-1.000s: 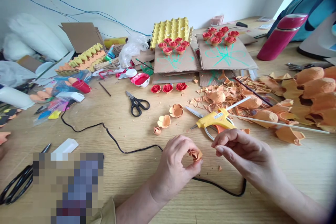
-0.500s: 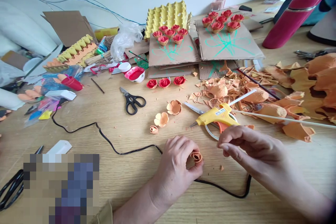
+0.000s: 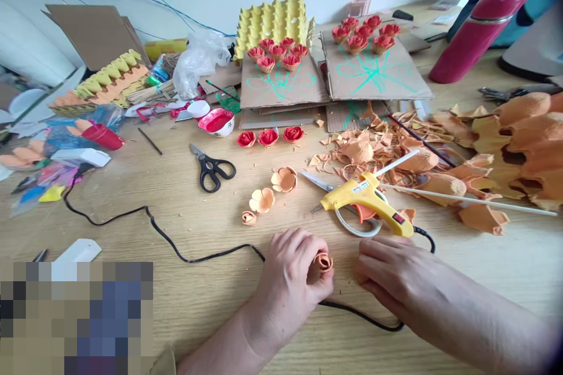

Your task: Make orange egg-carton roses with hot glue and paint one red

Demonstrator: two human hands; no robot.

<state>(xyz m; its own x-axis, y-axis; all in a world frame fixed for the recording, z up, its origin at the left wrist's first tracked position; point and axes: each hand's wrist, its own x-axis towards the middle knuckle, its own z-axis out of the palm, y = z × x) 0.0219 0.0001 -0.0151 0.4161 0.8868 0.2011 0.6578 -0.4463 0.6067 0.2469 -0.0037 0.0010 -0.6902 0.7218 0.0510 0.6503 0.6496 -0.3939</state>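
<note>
My left hand [image 3: 294,272] pinches a small orange egg-carton rosebud [image 3: 324,262] between thumb and fingers, its rolled opening facing up. To its right, my right hand [image 3: 389,272] is low over the table with curled fingers pointing down; whatever they hold, if anything, is hidden. Just beyond it lies a yellow glue gun [image 3: 367,202], resting across scissors with a white-and-orange handle [image 3: 358,225]. A smaller orange bud [image 3: 248,218] and two open orange petal cups, the nearer cup [image 3: 262,201] and the farther cup [image 3: 284,179], lie ahead of my left hand.
Black scissors [image 3: 211,170] lie left of the cups. Red-painted flowers [image 3: 268,137] form a row before cardboard panels [image 3: 285,91]. Orange carton scraps [image 3: 440,179] and a pink flask [image 3: 479,38] are at right. A black cord [image 3: 197,259] crosses the table.
My right hand has turned over and dropped toward the table, nearer the glue gun's handle. My left hand still holds the rosebud, tilted a little differently. The whole view has shifted slightly.
</note>
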